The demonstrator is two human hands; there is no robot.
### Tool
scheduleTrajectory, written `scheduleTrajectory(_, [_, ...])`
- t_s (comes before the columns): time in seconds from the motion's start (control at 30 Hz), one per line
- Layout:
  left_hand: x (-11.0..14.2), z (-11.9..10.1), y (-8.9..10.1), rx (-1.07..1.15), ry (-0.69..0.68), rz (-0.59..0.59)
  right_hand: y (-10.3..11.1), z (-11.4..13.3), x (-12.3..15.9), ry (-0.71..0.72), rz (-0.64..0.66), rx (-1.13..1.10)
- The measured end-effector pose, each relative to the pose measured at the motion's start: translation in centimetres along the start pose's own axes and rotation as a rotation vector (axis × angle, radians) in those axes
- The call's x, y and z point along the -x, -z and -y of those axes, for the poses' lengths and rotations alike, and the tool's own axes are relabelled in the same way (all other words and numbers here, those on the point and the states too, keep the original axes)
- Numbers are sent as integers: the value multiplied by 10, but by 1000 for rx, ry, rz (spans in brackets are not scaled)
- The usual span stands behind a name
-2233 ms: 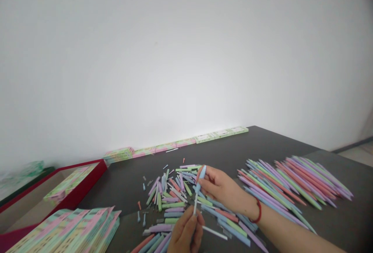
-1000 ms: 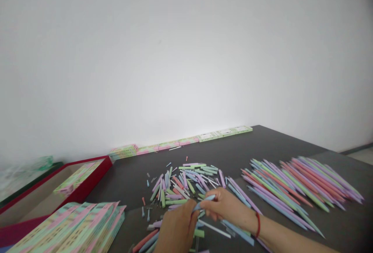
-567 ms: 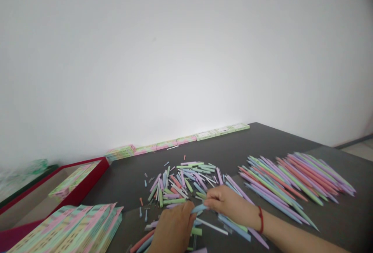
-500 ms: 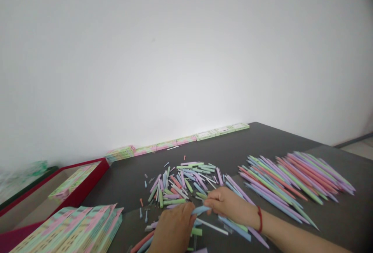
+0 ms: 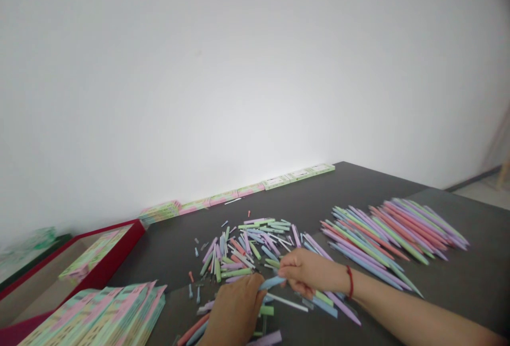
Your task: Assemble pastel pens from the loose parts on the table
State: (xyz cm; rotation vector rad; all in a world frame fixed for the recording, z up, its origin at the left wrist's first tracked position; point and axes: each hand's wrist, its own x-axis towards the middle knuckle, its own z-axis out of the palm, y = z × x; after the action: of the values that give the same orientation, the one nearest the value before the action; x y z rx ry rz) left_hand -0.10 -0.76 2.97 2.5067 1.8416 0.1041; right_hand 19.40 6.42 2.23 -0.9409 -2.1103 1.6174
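Between my two hands is a light blue pen [image 5: 272,283], held over the near part of the table. My left hand [image 5: 236,309] is closed round its left end, and my right hand [image 5: 299,272], with a red bracelet at the wrist, pinches its right end. Just beyond lies a loose heap of pen parts [image 5: 235,272] in purple, green, blue and coral, with thin white refills among them. A white refill [image 5: 287,302] lies below the hands. To the right, whole pens [image 5: 382,239] are spread in a slanting row.
Stacked pastel packs [image 5: 91,317] stand at the near left. Behind them is a red-edged box [image 5: 131,242] with a packet inside. Flat pastel boxes [image 5: 223,197] line the wall along the back edge of the dark table [image 5: 303,197].
The whole view has shifted slightly. Both hands keep hold of the light blue pen in nearly the same place, and more of a purple part shows beside my left hand.
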Motion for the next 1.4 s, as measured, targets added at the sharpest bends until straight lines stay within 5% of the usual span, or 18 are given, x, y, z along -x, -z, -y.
scheduleTrajectory(1.1, [1, -2, 1, -3, -21, -19, -3, -3, -7, 14, 7, 3])
scheduleTrajectory(1.23, [-1, 2, -5, 205, 3, -79, 9, 11, 0, 54, -67, 45])
scheduleTrajectory(1.4, [-5, 3, -22, 827, 46, -77, 12, 26, 3, 108, -166, 55])
